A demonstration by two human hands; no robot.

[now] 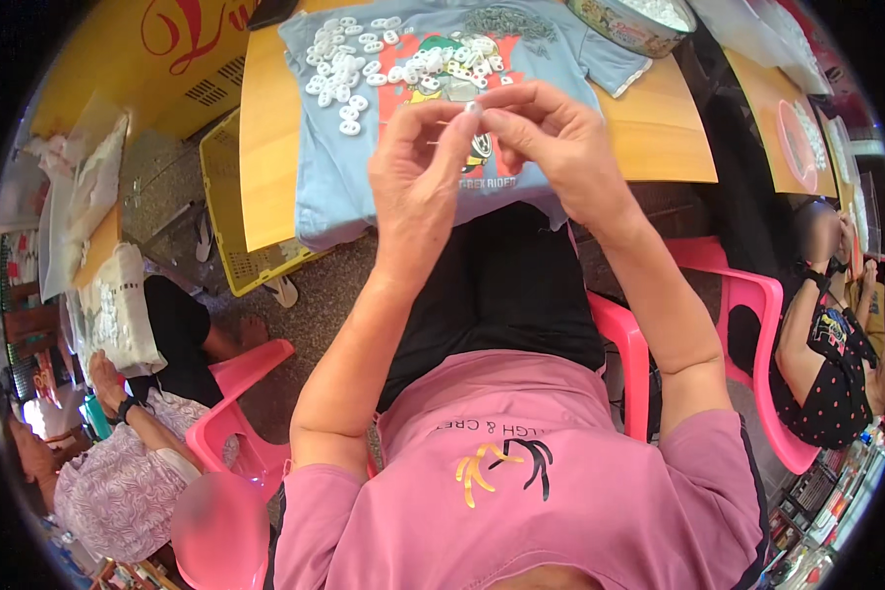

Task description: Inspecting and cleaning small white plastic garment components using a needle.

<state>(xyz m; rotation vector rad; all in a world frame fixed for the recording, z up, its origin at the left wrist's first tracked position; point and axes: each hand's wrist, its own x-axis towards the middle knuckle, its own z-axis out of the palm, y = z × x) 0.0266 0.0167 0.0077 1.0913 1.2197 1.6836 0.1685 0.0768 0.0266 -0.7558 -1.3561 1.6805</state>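
My left hand and my right hand meet over the table. Both are closed, fingertips pinching a small white plastic piece between them. A thin pale pin-like bit sticks out beside my left fingers; its kind is unclear. Under my hands lies a blue-grey T-shirt with a coloured print. On the shirt, past my left hand, is a heap of white oval plastic pieces with holes. More of them lie on the print just beyond my fingertips. A spread of small grey-green parts lies behind these.
A round tin of white pieces stands at the table's far right. The wooden table shows beside the shirt. A yellow crate is below its left edge. Co-workers sit left and right on pink chairs. A pink tray lies on the right table.
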